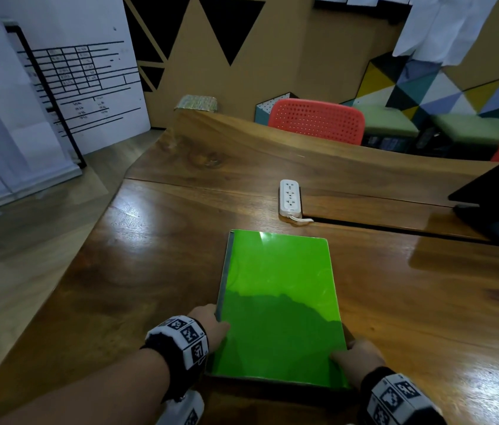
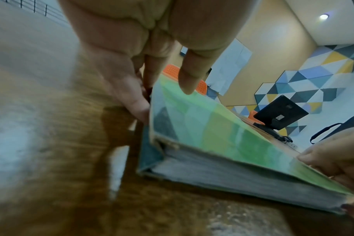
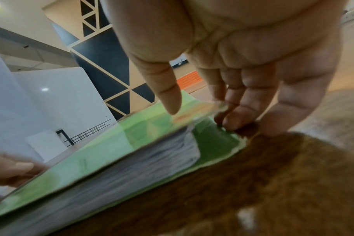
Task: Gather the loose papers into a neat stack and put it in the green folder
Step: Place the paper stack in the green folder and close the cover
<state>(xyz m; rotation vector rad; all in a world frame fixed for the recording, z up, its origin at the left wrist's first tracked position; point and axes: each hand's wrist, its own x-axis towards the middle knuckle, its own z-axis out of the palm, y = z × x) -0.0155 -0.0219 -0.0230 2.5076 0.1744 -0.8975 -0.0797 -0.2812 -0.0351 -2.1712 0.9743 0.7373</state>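
The green folder (image 1: 279, 289) lies shut on the wooden table (image 1: 150, 256), its grey spine to the left. Between its covers sits a thick stack of papers (image 2: 243, 175), also seen from the open side as the paper stack (image 3: 152, 159). My left hand (image 1: 208, 325) grips the near spine edge, thumb on the cover and fingers down beside the spine (image 2: 164, 102). My right hand (image 1: 355, 352) holds the near right corner, its thumb on the top cover and its fingers curled at the open edge (image 3: 202, 117). The top cover stands slightly raised over the papers.
A white power strip (image 1: 289, 197) lies just beyond the folder. A black laptop (image 1: 496, 194) stands at the right. Red chairs (image 1: 318, 121) are behind the table. The table's left edge drops to the floor (image 1: 27, 225).
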